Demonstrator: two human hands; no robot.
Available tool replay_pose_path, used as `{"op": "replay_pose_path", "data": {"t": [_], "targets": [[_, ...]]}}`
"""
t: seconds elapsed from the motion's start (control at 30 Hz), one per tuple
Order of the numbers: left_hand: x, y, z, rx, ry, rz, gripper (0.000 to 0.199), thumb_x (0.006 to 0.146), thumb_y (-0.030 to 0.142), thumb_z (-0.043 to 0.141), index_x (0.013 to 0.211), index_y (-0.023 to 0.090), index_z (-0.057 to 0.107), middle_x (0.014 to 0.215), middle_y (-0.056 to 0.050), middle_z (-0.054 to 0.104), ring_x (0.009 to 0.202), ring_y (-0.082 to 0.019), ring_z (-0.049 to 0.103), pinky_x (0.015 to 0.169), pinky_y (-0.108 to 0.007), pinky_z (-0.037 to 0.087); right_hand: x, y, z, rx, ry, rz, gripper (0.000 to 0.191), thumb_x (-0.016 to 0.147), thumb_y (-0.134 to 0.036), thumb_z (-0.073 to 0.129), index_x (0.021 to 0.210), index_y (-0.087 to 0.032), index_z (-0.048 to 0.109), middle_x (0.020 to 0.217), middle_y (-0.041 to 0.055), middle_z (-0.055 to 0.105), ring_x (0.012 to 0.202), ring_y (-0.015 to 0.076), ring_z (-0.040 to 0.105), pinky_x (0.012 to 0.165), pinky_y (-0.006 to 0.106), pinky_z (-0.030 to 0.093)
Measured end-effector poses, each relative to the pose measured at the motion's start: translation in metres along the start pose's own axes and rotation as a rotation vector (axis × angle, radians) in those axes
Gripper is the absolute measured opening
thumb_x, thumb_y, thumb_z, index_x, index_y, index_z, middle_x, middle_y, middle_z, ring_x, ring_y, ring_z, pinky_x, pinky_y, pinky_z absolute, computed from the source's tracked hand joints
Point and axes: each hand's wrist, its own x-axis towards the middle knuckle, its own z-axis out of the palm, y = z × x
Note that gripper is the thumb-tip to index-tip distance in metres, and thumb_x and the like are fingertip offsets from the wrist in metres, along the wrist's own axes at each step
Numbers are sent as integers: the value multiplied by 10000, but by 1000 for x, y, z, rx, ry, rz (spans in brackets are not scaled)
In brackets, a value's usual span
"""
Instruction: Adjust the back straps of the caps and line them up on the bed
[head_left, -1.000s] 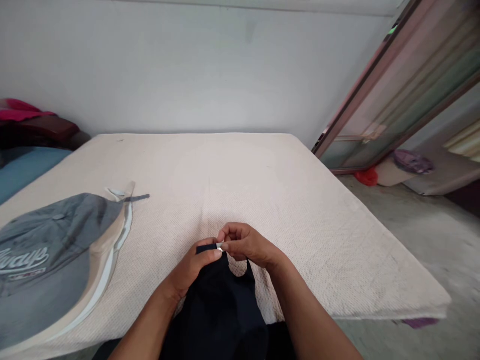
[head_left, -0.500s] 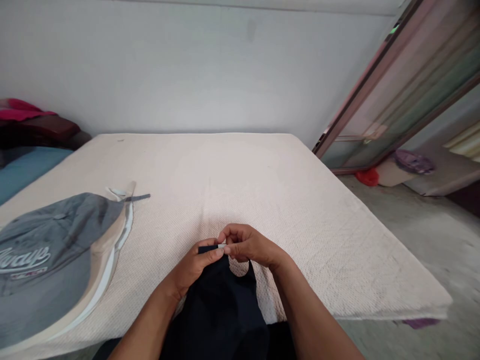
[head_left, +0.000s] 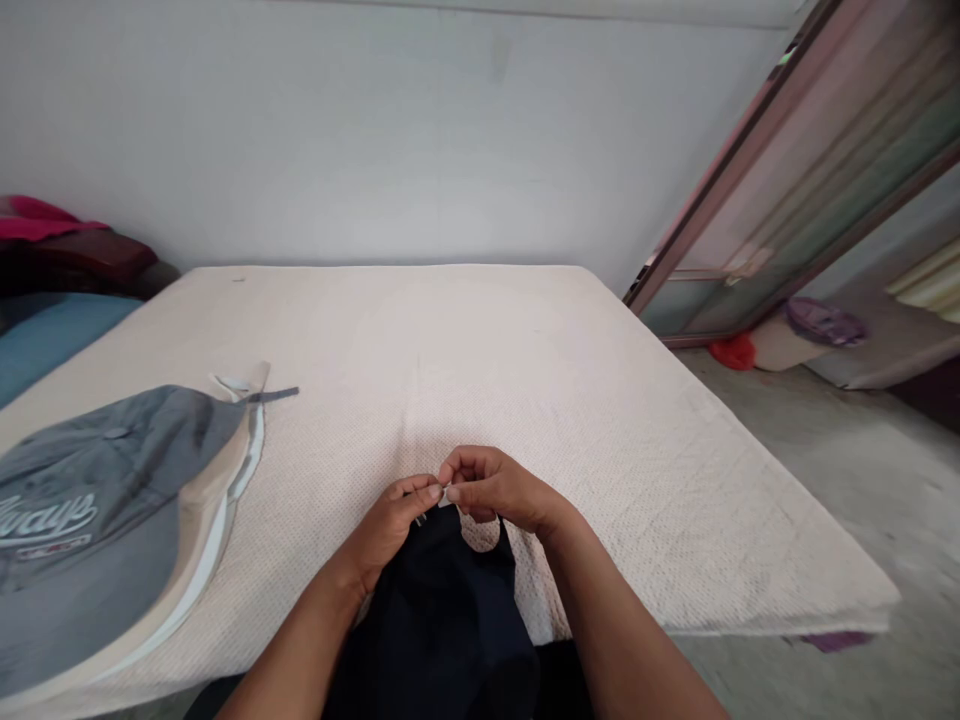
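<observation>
A dark navy cap [head_left: 457,610] is in front of me at the near edge of the bed-like surface, its rounded back opening facing away from me. My left hand [head_left: 394,520] is closed, thumb and finger pinching the cap's strap above that opening. My right hand [head_left: 495,485] pinches the strap's other side, its fingertips against the left ones. A small pale piece, perhaps a buckle, shows between the fingertips; they partly hide it. To the left lies a stack of caps, with a grey lettered cap [head_left: 112,500] on top and beige and white ones underneath.
A cream textured cover [head_left: 480,350] spreads over the flat surface, reaching a white wall [head_left: 337,140]. Blue and pink cloth [head_left: 52,215] lie at the far left. At the right are a sliding glass door [head_left: 750,230], the floor and a red bag [head_left: 733,350].
My left thumb and finger have moved slightly right, closer to the right fingertips. The dark strap end that stuck out over the left hand is now out of sight, and the pale piece is more covered.
</observation>
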Motion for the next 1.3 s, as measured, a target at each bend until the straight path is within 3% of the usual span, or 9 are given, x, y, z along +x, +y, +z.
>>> {"op": "replay_pose_path", "data": {"t": [0.2, 0.3, 0.43, 0.63, 1.1, 1.3], "targets": [[2, -2, 3, 7, 85, 37, 270, 735, 390, 726, 832, 143, 677, 641, -6, 622, 574, -120, 554, 571, -229, 417, 3, 4, 3, 37, 66, -1, 119, 757, -203, 652, 848, -169, 582, 488, -89, 439, 408, 38, 321, 391, 169, 223], [2, 0, 3, 76, 64, 101, 304, 772, 438, 677, 791, 134, 678, 567, 18, 555, 504, -97, 480, 508, -214, 362, 2, 3, 5, -2, 68, -53, 124, 789, -252, 641, 867, -173, 585, 505, -85, 441, 419, 45, 348, 399, 176, 241], [3, 1, -1, 112, 81, 140, 285, 773, 436, 672, 780, 151, 666, 593, 23, 546, 546, -110, 488, 540, -222, 371, 2, 3, 5, -60, 13, -102, 272, 738, -284, 718, 955, -186, 586, 634, -77, 456, 463, 35, 348, 416, 176, 261], [2, 6, -3, 145, 206, 288, 244, 803, 391, 636, 699, 178, 581, 647, 35, 524, 605, -105, 463, 571, -204, 370, 5, 4, 7, -93, 128, -138, 236, 742, -279, 711, 913, -181, 582, 649, -64, 484, 474, 40, 347, 426, 185, 266], [-4, 9, -3, -113, -54, 149, 230, 781, 273, 685, 668, 163, 517, 622, 39, 517, 547, -77, 454, 531, -189, 347, 4, 1, 12, -51, 172, -116, 225, 723, -279, 712, 855, -173, 564, 572, -79, 476, 429, 40, 360, 398, 186, 271], [-2, 8, -4, -153, -32, 96, 207, 743, 276, 705, 668, 164, 548, 609, 37, 530, 535, -87, 477, 534, -203, 369, 4, 3, 12, -52, 203, -127, 212, 728, -282, 711, 846, -169, 576, 614, -65, 493, 441, 39, 377, 397, 184, 280]]}}
